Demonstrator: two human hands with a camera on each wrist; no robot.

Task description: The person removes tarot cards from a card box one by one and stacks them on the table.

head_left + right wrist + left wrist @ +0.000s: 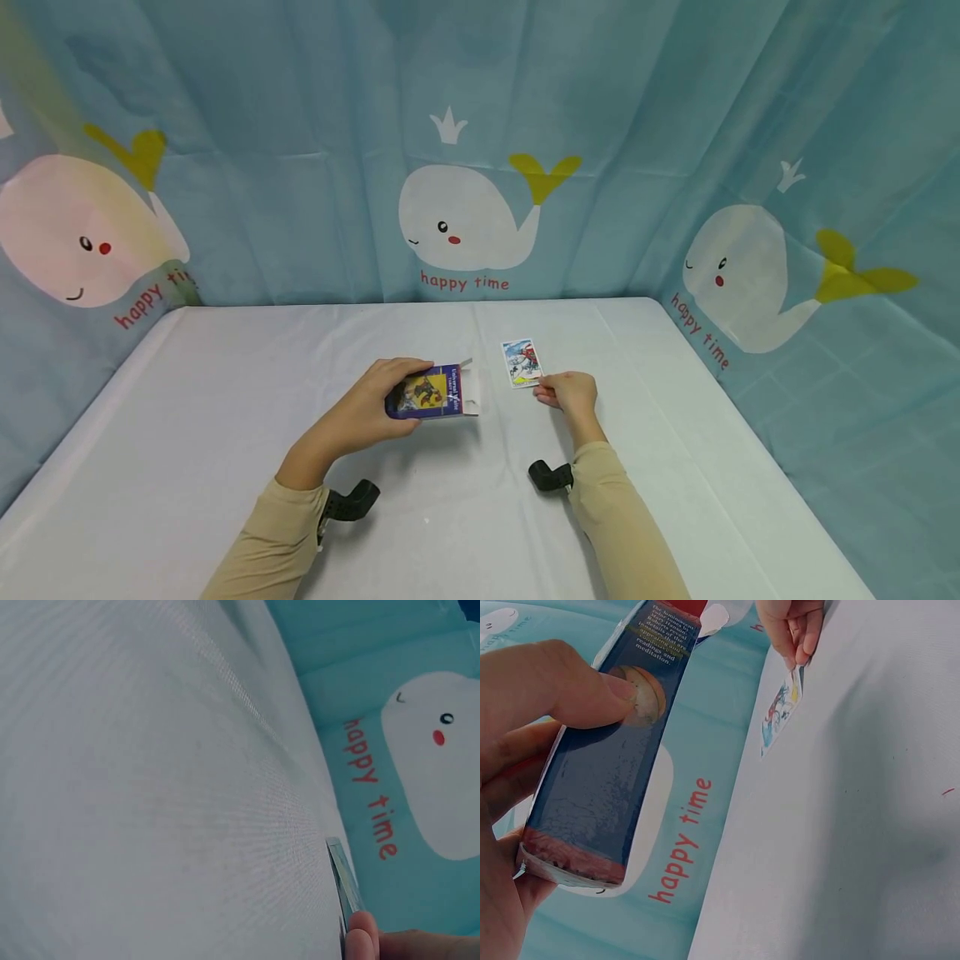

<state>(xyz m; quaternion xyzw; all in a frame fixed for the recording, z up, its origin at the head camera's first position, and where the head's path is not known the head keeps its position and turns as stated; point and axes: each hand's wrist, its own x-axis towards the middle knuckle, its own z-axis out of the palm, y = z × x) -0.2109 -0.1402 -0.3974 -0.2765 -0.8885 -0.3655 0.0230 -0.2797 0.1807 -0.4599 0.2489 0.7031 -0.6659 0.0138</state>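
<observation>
So from where I'm standing, the left hand [369, 408] has a blue card box [427, 392] around the middle of the frame, thumb on one narrow side and fingers curled round the other, kinda lifted off the white desk [427, 517]. Flaps on the box's right end are hanging open. Just right of center, the right hand [573, 396] has its fingers pinching the lower right corner of a picture card [522, 363], held apart from the box. Can't tell if the card's far edge touches the desk. Both arms have tan sleeves and a black wrist camera [352, 502] each, and there's a teal whale curtain [322, 208] across the top of the frame, "happy time" printed on it lol
</observation>
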